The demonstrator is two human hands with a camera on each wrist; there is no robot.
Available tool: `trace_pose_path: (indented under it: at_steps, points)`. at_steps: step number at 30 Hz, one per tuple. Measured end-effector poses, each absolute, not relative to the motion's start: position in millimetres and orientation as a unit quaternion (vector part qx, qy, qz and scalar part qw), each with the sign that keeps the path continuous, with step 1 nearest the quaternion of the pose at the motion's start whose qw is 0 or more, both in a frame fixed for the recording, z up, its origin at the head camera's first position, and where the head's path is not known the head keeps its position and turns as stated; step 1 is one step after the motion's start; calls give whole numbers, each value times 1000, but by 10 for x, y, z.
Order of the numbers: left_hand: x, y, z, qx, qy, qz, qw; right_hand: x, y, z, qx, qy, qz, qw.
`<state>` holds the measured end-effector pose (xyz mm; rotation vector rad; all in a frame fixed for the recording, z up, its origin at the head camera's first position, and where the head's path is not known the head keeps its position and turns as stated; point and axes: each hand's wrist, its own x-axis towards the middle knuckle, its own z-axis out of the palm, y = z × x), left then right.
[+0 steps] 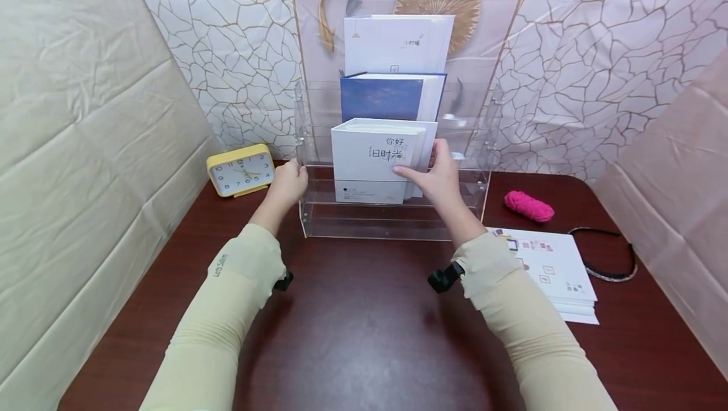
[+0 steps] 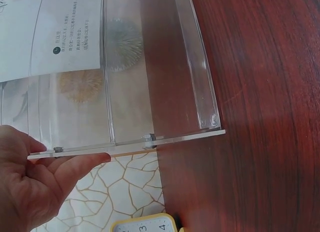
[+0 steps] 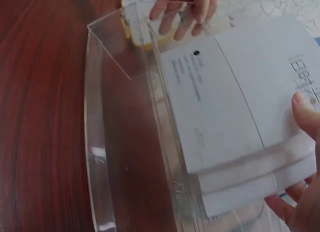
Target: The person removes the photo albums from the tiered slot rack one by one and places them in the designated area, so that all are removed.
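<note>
A clear acrylic tiered rack (image 1: 392,229) stands on the table with books on several levels. My left hand (image 1: 289,182) pinches the rack's left side panel (image 2: 190,138) near its edge, thumb on one face and fingers on the other. With my right hand (image 1: 440,174) I hold the right edge of a white book (image 1: 364,158) on a lower tier, thumb on its front cover and fingers behind. In the right wrist view the book (image 3: 225,101) sits behind the clear front lip. Behind it stand a blue-covered book (image 1: 381,98) and, higher up, another white book (image 1: 375,44).
A yellow alarm clock (image 1: 241,172) stands left of the rack. To the right lie a pink yarn skein (image 1: 529,206), a stack of white books (image 1: 554,265), partly behind my right sleeve, and a dark cord loop (image 1: 611,278). Patterned backdrop (image 1: 620,69) rises behind the dark wooden table (image 1: 364,335).
</note>
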<state>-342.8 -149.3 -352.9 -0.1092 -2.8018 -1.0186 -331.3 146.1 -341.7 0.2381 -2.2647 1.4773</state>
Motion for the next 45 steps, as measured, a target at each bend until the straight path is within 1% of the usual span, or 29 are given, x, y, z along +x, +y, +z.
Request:
trace_pose_path:
  at_steps: [5, 13, 23, 30, 37, 45]
  points:
    - [-3424, -1517, -3524, -34, -937, -340, 78, -3312, 1350, -3408, 83, -776, 585, 221]
    - [-3402, -1520, -3502, -33, -936, -340, 81, -3339, 1317, -3368, 93, -749, 621, 209]
    - [-3418, -1493, -3528, -33, -935, -345, 76, -3332, 1259, -3255, 76, -791, 565, 225]
    - [-3420, -1481, -3521, -33, -936, -344, 71, -3331, 1219, -3217, 68, -797, 554, 229]
    - [-3424, -1479, -3513, -34, -937, -341, 66, -3357, 1187, -3219, 104, -773, 578, 240]
    - [-3435, -1487, -3502, -30, -938, -340, 54, -3388, 1041, -3090, 139, -764, 587, 230]
